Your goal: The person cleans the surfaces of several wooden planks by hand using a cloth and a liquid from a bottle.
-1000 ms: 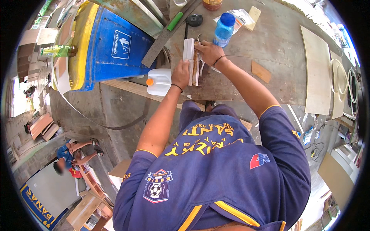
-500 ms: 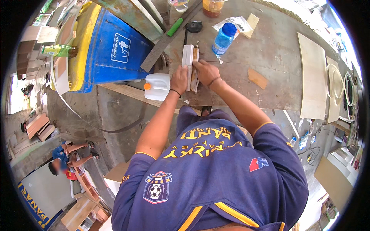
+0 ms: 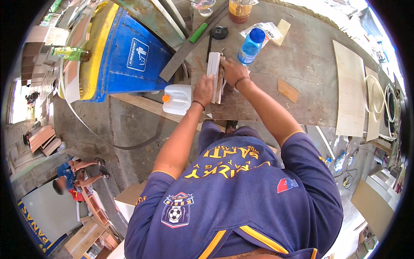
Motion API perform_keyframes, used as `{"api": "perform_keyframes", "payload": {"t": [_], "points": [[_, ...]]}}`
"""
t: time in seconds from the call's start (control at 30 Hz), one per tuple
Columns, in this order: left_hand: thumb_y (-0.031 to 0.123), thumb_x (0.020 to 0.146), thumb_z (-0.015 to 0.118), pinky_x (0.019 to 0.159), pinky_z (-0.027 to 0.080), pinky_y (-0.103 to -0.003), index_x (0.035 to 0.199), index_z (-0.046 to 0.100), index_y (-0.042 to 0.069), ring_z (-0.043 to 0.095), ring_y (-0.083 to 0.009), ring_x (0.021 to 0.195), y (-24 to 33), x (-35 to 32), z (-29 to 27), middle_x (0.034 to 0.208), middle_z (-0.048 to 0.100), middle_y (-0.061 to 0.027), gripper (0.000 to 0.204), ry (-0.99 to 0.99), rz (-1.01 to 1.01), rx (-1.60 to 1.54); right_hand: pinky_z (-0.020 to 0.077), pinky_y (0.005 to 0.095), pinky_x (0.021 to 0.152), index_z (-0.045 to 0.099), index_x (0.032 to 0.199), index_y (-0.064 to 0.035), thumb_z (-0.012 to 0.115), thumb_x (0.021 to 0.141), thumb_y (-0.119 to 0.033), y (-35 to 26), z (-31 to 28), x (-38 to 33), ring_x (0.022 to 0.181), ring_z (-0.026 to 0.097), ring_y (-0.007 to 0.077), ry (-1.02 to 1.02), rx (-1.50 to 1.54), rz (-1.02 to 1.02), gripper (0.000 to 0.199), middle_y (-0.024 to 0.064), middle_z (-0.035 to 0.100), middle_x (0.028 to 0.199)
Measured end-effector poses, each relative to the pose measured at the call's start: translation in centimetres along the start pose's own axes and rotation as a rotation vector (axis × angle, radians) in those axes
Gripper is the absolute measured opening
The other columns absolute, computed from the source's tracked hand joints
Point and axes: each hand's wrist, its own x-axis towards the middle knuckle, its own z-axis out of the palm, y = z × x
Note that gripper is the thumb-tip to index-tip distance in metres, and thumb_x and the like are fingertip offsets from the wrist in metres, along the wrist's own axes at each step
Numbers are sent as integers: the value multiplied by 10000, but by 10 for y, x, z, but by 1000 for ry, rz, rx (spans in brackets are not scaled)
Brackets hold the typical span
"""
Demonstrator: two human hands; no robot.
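A white strip (image 3: 213, 64) lies lengthwise near the left edge of the wooden worktable (image 3: 315, 93). My left hand (image 3: 203, 90) is closed around the strip's near left side. Thin brown wooden pieces (image 3: 220, 82) lie along its right side, partly hidden. My right hand (image 3: 235, 72) has its fingers bent and pressed together at the far end of these pieces; whatever is under the fingertips is too small to make out. Just beyond that hand stands a blue bottle (image 3: 252, 46), beside a white plastic packet (image 3: 264, 31).
A black tape measure (image 3: 219, 32) and a long saw-like bar with a green grip (image 3: 199, 33) lie farther back. Orange-brown liquid fills a container (image 3: 239, 12). Left of the table are a white jerrycan (image 3: 177, 98) and a blue bin (image 3: 133, 56). A person (image 3: 69, 175) sits at lower left.
My right hand has slid away from me along the strip, toward its far end. My left hand stays on the strip. The whole view has shifted slightly.
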Motion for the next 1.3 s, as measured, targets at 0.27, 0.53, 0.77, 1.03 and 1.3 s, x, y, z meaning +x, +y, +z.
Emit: {"api": "perform_keyframes", "payload": {"t": [0.27, 0.53, 0.77, 1.03, 1.3], "points": [[418, 949, 369, 838, 396, -505, 1055, 548, -15, 508, -485, 992, -39, 3, 10, 1005, 575, -306, 480, 58, 195, 77, 517, 443, 743, 590, 1068, -119, 491, 853, -201, -8, 15, -32, 917, 635, 334, -74, 19, -88, 251, 125, 623, 1015], [446, 941, 361, 848, 391, -503, 1022, 553, -16, 504, -485, 999, -22, 3, 6, 1004, 575, -307, 507, 36, 68, 24, 503, 449, 736, 583, 1117, -137, 484, 852, -175, 0, 11, 12, 899, 622, 355, 46, 57, 35, 286, 140, 624, 996], [464, 935, 355, 847, 386, -509, 1019, 561, -2, 501, -491, 990, -28, 4, 7, 1006, 576, -300, 516, 22, 102, -17, 500, 434, 740, 553, 1115, -123, 495, 834, -161, -22, 10, -66, 908, 622, 333, -149, 109, -42, 290, 136, 618, 962], [468, 927, 359, 839, 380, -525, 1012, 551, 6, 498, -490, 993, -47, 7, 13, 1007, 574, -302, 508, 90, 197, 45, 502, 435, 744, 566, 1068, -98, 515, 824, -146, -44, 0, -113, 913, 628, 328, -288, 127, -143, 255, 143, 621, 978], [249, 957, 359, 789, 430, -499, 1048, 522, 7, 527, -445, 910, -46, 8, 7, 993, 548, -251, 306, 81, 457, 310, 510, 427, 747, 593, 1047, -109, 493, 825, -140, -33, 4, -84, 886, 627, 322, -216, 108, -113, 246, 122, 629, 939]]}}
